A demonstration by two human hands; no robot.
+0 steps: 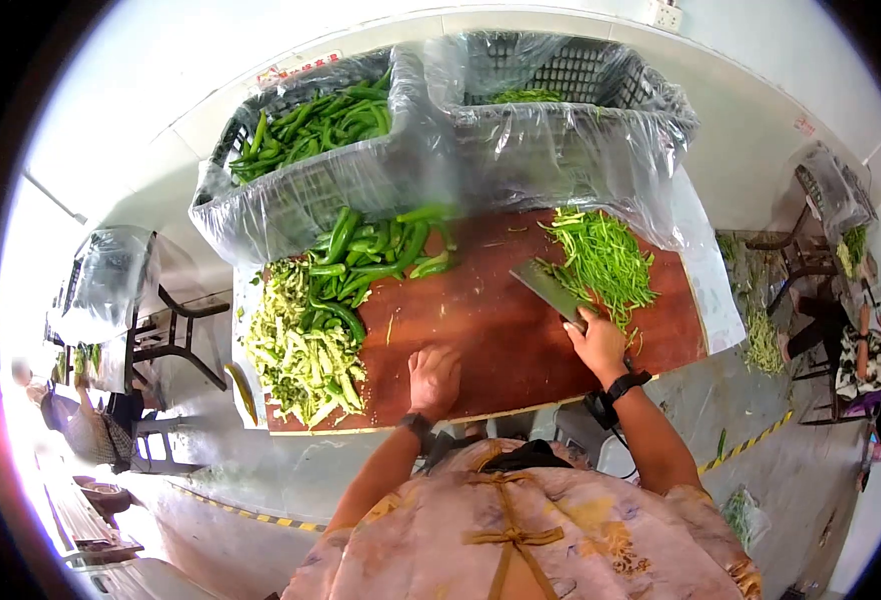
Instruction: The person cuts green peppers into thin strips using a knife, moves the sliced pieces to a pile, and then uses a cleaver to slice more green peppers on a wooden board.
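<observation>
My right hand is closed round the handle of a cleaver. The wide blade points up and left, its far side against a heap of thinly shredded green peppers on the reddish-brown board. Near the board's front edge rests my left hand, fingers curled in, with nothing visible in it. To its left lies a pile of pale pepper cores and trimmings. Behind that pile, whole green peppers are heaped against the crate.
Two dark, plastic-lined crates stand along the back: the left crate holds many green peppers, the right crate some green pieces. Other people work at far left and far right. A pepper trimmings pile lies on the floor at right.
</observation>
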